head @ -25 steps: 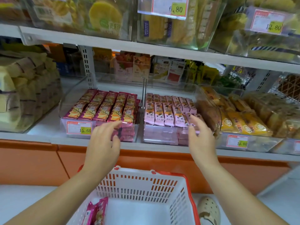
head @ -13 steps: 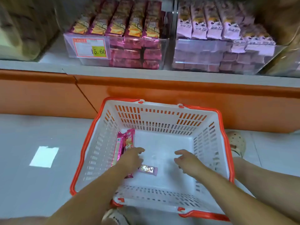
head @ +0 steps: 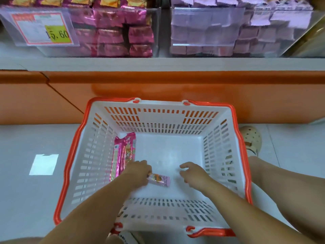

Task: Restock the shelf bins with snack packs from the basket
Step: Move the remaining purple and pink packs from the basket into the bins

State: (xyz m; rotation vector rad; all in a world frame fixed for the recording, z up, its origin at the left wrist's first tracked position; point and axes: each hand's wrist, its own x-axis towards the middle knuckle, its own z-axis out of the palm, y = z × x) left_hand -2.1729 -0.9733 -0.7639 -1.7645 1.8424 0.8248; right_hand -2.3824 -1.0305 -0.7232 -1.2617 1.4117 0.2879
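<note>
In the slotted plastic basket (head: 158,118), left hand (head: 139,173) grips a glossy pack (head: 161,180).

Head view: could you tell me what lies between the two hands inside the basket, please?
A small pink snack pack, gripped at one end by the left hand; then bare basket floor up to the right hand. The head view shows this.

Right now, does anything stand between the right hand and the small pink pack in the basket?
Nothing visible does. Only bare white floor of the basket lies between the right hand and the small pink pack. The left hand curls over its left end; long magenta packs lie aside by the left wall.
</note>
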